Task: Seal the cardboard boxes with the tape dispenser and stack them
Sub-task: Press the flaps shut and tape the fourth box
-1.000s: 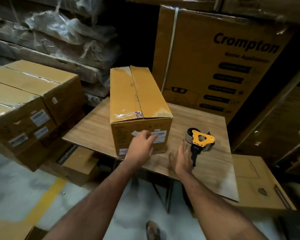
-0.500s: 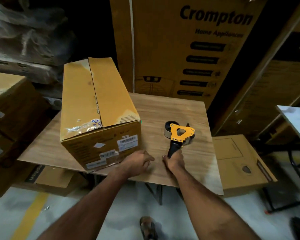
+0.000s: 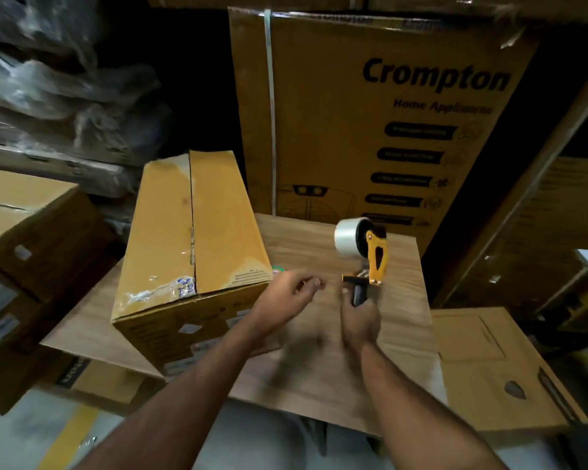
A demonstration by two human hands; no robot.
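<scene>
A long cardboard box [image 3: 190,239] lies on the wooden table [image 3: 319,361], its two top flaps meeting at an untaped centre seam. My right hand [image 3: 360,317] grips the black handle of the yellow tape dispenser [image 3: 367,256] and holds it upright above the table, right of the box; its clear tape roll faces left. My left hand [image 3: 287,295] hovers between the box's near right corner and the dispenser, fingers loosely curled and holding nothing.
Sealed cardboard boxes [image 3: 28,266] are stacked at the left. A tall Crompton carton [image 3: 370,123] stands behind the table. A flat box [image 3: 496,368] lies low at the right, plastic-wrapped bundles [image 3: 55,96] at the far left. Grey floor with a yellow line [image 3: 68,439] below.
My right hand took the dispenser by its handle and lifted it upright off the table. My left hand left the box's front face and rose toward the dispenser.
</scene>
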